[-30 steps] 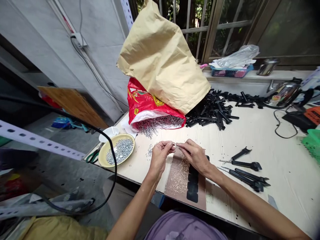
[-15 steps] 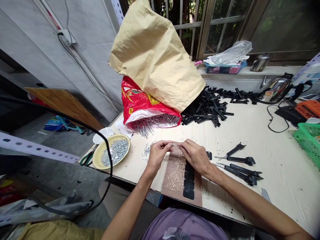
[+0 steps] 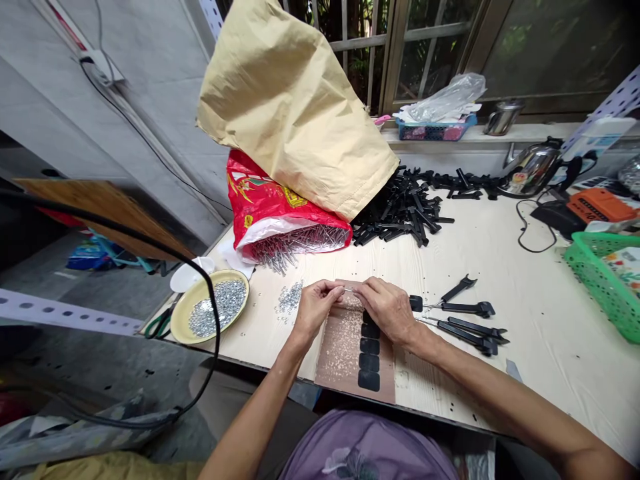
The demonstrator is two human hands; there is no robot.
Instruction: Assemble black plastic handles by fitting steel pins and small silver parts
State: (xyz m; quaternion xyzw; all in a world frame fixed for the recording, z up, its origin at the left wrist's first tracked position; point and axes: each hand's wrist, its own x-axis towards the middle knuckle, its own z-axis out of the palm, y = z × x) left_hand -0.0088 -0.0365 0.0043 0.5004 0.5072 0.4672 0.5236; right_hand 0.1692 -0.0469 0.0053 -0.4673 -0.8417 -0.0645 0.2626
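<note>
My left hand (image 3: 314, 308) and my right hand (image 3: 390, 308) meet over a brown board (image 3: 340, 353). Their fingertips pinch a thin metal rod (image 3: 349, 290) between them, one hand at each end. Whether a small ring sits on the rod is too small to tell. Pale specks cover the board, and a row of black rounded pads (image 3: 369, 363) runs along it, partly behind my right hand. Left of my hands lies a loose pile of small metal rings (image 3: 290, 298). To the right rest several black wrench-shaped pieces (image 3: 470, 309) with thin metal rods at their ends.
A yellow dish (image 3: 183, 317) of metal rings stands at the table's left edge, by green-handled scissors (image 3: 159, 325). A red bag (image 3: 285, 200) spills metal rods beneath a tan sack (image 3: 300, 113). Behind are heaped black pieces (image 3: 413, 210). A green basket (image 3: 595, 280) is far right; a black cable (image 3: 216, 300) hangs in front.
The view has shifted slightly, so the table and objects appear farther left. Both hands keep pinching the thin rod in nearly the same pose.
</note>
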